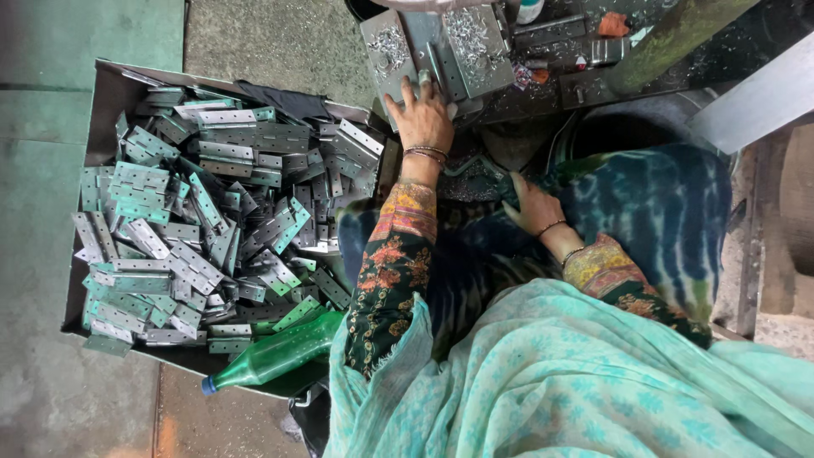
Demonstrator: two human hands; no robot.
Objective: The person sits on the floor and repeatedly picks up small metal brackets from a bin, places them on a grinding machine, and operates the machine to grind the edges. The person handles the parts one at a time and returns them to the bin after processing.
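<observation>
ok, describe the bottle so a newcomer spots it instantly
Start at the big tray of metal hinges on the floor, on the person's left. Go to its near edge, beside the person's knee. The bottle lies there on its side: green see-through plastic with a blue cap, the only non-metal, rounded thing among flat grey plates.

The left hand [426, 114] covers part of the grey metal hinge plate [424, 47] at twelve o'clock, so whether it grips or only presses cannot be told, and the picture's top edge cuts off that plate. The right hand's [532, 206] fingertips sink into dark blue tie-dyed cloth [653, 212], hiding any hold. At seven o'clock, the green plastic bottle [275, 356] partly hides behind the pale turquoise shawl [551, 373].
</observation>
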